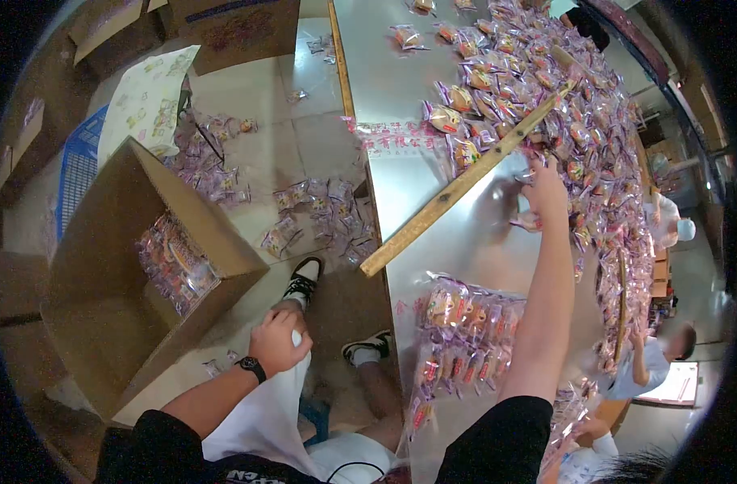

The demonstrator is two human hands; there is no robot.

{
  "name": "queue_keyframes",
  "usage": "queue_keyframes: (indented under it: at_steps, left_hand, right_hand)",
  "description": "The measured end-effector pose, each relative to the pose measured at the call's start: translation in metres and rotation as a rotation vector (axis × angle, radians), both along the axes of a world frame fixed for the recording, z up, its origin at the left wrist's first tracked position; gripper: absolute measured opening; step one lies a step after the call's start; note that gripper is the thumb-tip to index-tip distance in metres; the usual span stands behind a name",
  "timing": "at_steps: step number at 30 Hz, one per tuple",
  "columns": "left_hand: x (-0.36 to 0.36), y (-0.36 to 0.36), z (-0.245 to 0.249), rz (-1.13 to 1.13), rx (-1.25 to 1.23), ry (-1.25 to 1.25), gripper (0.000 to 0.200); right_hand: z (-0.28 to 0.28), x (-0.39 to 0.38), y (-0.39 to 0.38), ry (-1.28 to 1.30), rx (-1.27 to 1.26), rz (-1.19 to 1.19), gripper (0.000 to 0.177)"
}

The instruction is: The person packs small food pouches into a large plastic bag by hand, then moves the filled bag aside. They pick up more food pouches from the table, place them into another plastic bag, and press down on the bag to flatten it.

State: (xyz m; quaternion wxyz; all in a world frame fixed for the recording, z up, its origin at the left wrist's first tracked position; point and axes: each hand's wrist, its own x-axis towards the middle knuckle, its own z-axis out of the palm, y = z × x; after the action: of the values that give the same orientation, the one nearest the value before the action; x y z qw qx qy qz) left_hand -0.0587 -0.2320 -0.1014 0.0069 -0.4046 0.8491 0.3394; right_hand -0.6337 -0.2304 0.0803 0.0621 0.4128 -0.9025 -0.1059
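My right hand (546, 195) reaches over the metal table (481, 242) to the edge of a large heap of small clear-and-purple wrapped pastries (582, 145). Its fingers are bent and closed on a wrapped pastry (526, 174), partly hidden by the hand. Below that forearm lie several wrapped pastries lined up in rows (465, 323), apparently in a clear bag. My left hand (278, 342), with a black watch on the wrist, rests over my knee. Its fingers are loosely draped and hold nothing.
A wooden bar (465, 184) lies diagonally across the table. At left stands an open cardboard box (94, 282) with packed pastries (175, 264) inside. Loose packets (328, 211) litter the floor beside a blue crate (79, 173). Other people (651, 367) are along the table's far side.
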Motion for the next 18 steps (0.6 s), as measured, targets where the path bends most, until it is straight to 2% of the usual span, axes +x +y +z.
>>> queue_keyframes:
  at_steps: [4, 5, 6, 8, 11, 13, 15, 18]
  left_hand:
    - [0.007, 0.002, -0.006, 0.02, -0.032, 0.03, 0.033]
    - [0.012, 0.006, -0.014, 0.032, -0.054, 0.045, 0.031]
    - [0.017, 0.009, -0.019, 0.032, -0.081, 0.085, 0.03]
    - [0.02, 0.007, -0.025, 0.029, -0.142, 0.178, 0.028]
    - [0.02, 0.01, -0.01, 0.058, -0.083, 0.113, 0.025]
    - [0.023, 0.015, -0.007, 0.052, -0.113, 0.12, 0.024]
    - [0.025, 0.019, -0.002, 0.047, -0.111, 0.071, 0.025]
    - [0.032, 0.027, -0.003, 0.016, -0.098, 0.043, 0.026]
  right_hand:
    - [0.049, 0.032, 0.03, -0.016, -0.107, -0.036, 0.054]
    - [0.054, 0.029, 0.047, 0.026, -0.19, 0.115, 0.056]
    - [0.064, 0.043, 0.061, 0.016, -0.224, 0.108, 0.056]
    - [0.102, 0.089, 0.082, 0.01, -0.301, 0.093, 0.057]
    - [0.137, 0.169, 0.145, -0.149, -0.436, 0.068, 0.064]
    - [0.13, 0.209, 0.207, -0.02, -0.53, 0.253, 0.066]
    - [0.133, 0.265, 0.259, 0.033, -0.496, 0.157, 0.067]
    - [0.124, 0.337, 0.336, -0.039, -0.527, -0.058, 0.07]
